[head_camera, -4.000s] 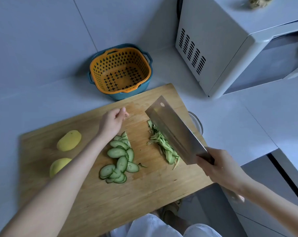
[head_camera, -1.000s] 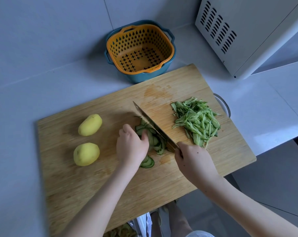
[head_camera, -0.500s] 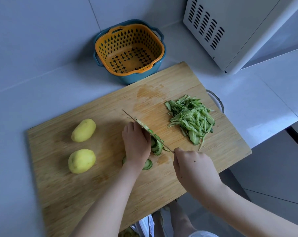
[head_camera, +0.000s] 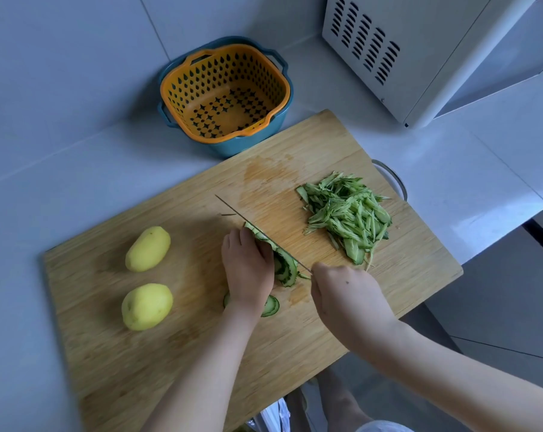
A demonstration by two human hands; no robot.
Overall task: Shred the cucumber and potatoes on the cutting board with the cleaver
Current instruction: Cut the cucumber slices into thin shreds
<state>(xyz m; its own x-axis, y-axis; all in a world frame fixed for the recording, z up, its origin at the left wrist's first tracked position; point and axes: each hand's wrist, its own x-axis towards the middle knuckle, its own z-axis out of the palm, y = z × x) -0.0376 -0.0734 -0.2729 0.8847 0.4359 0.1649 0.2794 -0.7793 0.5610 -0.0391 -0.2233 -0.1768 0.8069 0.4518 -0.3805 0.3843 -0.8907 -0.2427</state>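
Two peeled yellow potatoes (head_camera: pixel 148 249) (head_camera: pixel 147 306); one green cucumber-shred pile (head_camera: pixel 348 216). Left hand (head_camera: pixel 247 269) fingers curl onto cucumber slices (head_camera: pixel 285 266); right hand (head_camera: pixel 346 299) grips steel cleaver (head_camera: pixel 235 211), handle hidden.

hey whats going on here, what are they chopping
A person is shredding cucumber on the wooden cutting board. The right hand grips the cleaver, its blade down against the cucumber slices that the left hand holds with curled fingers. A pile of finished shreds lies right of the blade. Two potatoes sit whole at the board's left end, not yet cut.
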